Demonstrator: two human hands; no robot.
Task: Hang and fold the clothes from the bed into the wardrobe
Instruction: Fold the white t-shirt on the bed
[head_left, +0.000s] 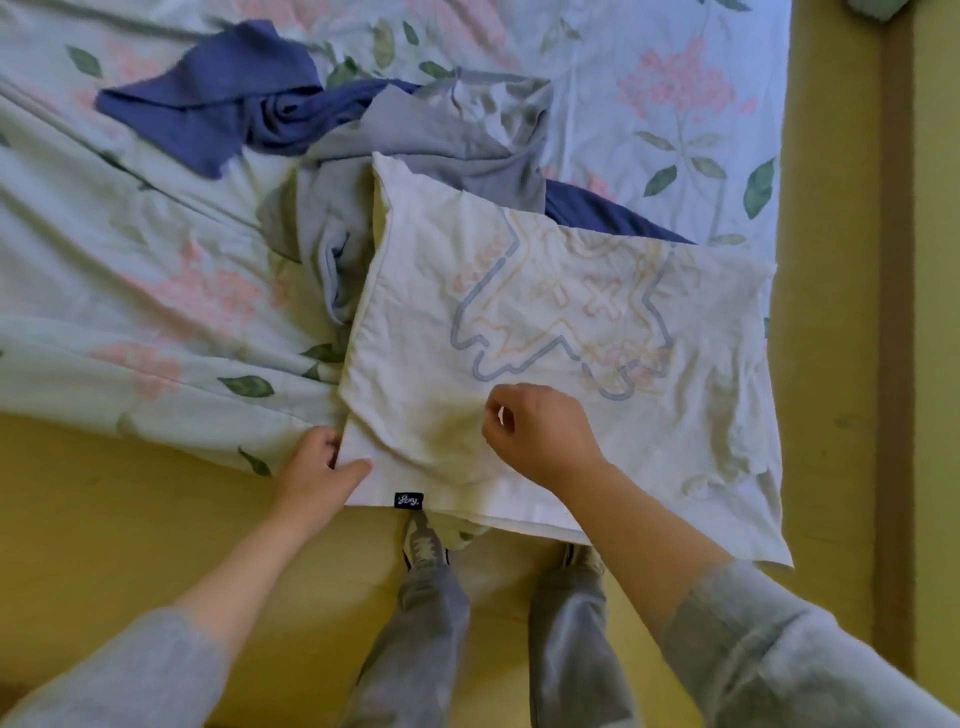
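- White T-shirt (545, 312) lies part-folded at the near edge of the bed (130, 260); our left hand (317, 467) grips its corner, right hand (540, 431) pinches its cloth.
- Further up the bed, we judge the grey garment (467, 135) and blue garment (218, 98) undone.

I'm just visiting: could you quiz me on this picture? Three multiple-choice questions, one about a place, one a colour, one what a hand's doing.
1. Where is the grey garment? A) on the floor B) partly under the white shirt C) on a hanger
2. The hem label is: A) red B) black C) green
3. The left hand: A) hangs idle B) holds a hanger C) grips the shirt's edge
Answers: B, shirt's corner overlaps it; B, black against white; C, thumb clamps the fabric.
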